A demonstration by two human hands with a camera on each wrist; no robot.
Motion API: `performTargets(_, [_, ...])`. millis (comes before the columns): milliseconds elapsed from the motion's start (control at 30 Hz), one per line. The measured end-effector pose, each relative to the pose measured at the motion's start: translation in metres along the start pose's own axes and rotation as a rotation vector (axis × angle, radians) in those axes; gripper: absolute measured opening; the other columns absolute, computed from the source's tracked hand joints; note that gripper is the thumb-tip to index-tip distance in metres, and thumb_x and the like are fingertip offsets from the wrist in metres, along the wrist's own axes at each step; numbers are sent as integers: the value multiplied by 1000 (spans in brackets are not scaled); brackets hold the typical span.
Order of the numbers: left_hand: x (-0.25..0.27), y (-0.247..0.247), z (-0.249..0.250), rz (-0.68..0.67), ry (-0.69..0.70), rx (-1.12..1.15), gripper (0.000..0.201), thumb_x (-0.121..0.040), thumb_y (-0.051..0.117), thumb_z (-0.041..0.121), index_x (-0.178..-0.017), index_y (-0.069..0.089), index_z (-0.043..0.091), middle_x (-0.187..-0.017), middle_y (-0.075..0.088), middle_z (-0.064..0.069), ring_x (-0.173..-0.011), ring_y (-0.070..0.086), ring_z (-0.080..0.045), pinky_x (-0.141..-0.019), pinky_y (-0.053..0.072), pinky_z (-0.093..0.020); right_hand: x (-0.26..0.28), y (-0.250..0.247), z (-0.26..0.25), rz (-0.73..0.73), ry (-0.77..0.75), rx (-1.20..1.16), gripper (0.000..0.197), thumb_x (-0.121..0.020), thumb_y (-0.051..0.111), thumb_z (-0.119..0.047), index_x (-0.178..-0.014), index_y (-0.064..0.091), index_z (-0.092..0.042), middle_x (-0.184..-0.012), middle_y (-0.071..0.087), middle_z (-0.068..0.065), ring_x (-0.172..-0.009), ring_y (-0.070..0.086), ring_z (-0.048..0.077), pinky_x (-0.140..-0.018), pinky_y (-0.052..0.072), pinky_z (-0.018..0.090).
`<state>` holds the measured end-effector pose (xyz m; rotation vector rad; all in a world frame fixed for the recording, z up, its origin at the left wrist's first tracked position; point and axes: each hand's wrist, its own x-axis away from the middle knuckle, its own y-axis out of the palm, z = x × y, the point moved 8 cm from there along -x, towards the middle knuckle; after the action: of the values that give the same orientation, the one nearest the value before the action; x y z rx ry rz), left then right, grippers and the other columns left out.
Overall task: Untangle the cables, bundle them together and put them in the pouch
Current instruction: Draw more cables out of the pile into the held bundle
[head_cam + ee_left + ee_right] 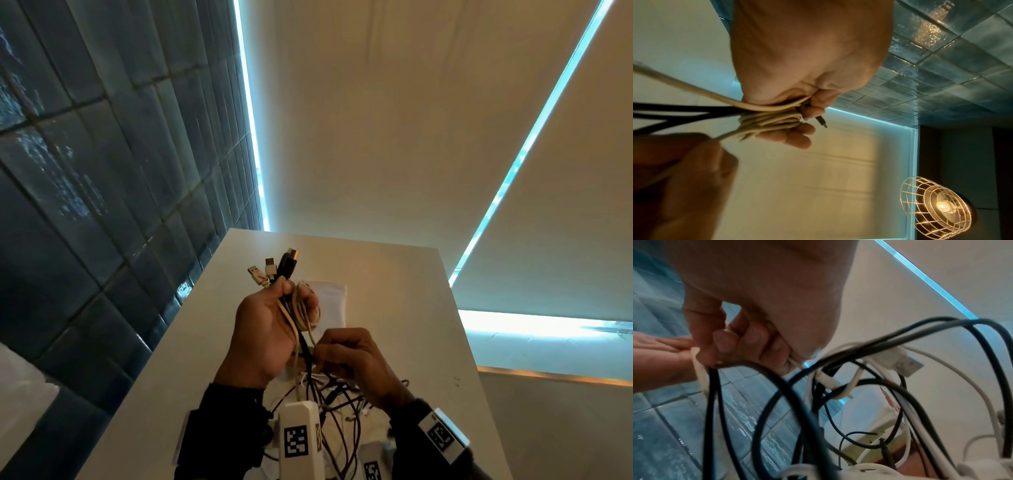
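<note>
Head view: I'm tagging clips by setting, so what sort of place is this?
Probably an indoor room in a home or café, at a white table by a dark blue tiled wall. Drawn roller blinds cover bright windows, and a wire-cage pendant lamp hangs overhead.

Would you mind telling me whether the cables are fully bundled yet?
Not yet: the left hand grips some cables, but a tangle hangs loose below.

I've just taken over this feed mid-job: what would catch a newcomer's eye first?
The left hand, raised over the white table, grips a bundle of cables with the plugs fanning out above the fist. Just below it, the right hand pinches the trailing strands, which drop into a loose black-and-white tangle near the wrists.
</note>
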<state>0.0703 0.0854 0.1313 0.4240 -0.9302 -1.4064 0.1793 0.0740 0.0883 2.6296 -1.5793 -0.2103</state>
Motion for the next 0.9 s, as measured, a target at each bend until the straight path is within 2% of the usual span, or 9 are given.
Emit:
performTargets(133, [2,0,8,-31,55,4,28,-98,36,20,-75,50,11,-74,58,-10,-63,58,-21,-66,51,-33,1,-9,18,21,64,-44,24,-91,56,-9,-69,66,-9,-58,53,-2,-48,40,5,-48,30,15])
performTargets(233, [1,0,13,-47,112,-29,27,-98,35,20,-74,46,14,-72,56,-6,-56,51,-17,-66,40,-33,2,-16,29,31,92,0,27,-96,52,-9,-72,65,-6,-59,56,-7,-51,44,3,-51,33,13])
performTargets(333, [1,-3,13,-44,149,-89,27,-98,34,20,-74,44,15,-70,52,-4,-54,41,-15,-65,33,-33,2,-24,47,50,79,62,27,-94,58,-25,-76,66,-7,-69,61,-2,-66,53,10,-63,41,19])
performTargets(433, [1,-5,9,-28,153,-150,28,-99,32,20,-73,42,15,-67,49,-3,-53,34,-15,-62,30,-33,4,-32,67,68,101,98,37,-88,64,-44,-76,67,-9,-68,53,1,-65,45,13,-62,36,24])
performTargets(533, [0,-10,10,-4,154,-139,29,-99,32,20,-72,43,15,-66,48,-2,-52,32,-14,-61,28,-33,8,-41,83,80,117,141,47,-91,60,-40,-89,70,5,-73,63,10,-71,51,16,-68,42,29])
performTargets(600, [-1,-13,13,3,159,-129,30,-99,31,20,-71,43,15,-65,48,-1,-51,32,-13,-61,28,-32,12,-48,94,93,130,191,53,-88,60,-47,-81,68,5,-68,57,4,-67,48,15,-65,40,29])
performTargets(667, [0,-13,15,-1,166,-130,30,-99,32,21,-71,42,16,-65,47,-1,-52,32,-13,-61,28,-32,16,-55,104,119,143,246,44,-87,58,-50,-67,63,-11,-62,49,-3,-61,42,10,-61,36,26])
performTargets(733, [1,-13,18,-6,181,-125,30,-99,32,21,-72,42,16,-65,47,-1,-51,33,-12,-61,28,-32,19,-61,114,139,147,306,41,-88,55,-50,-61,56,-20,-60,44,-4,-59,38,9,-59,32,27])
performTargets(900, [2,-12,29,-24,217,-131,31,-99,31,21,-71,43,17,-66,47,0,-51,33,-11,-59,30,-30,26,-82,143,177,210,416,45,-91,54,-47,-51,53,-26,-51,46,-9,-51,40,5,-56,34,26])
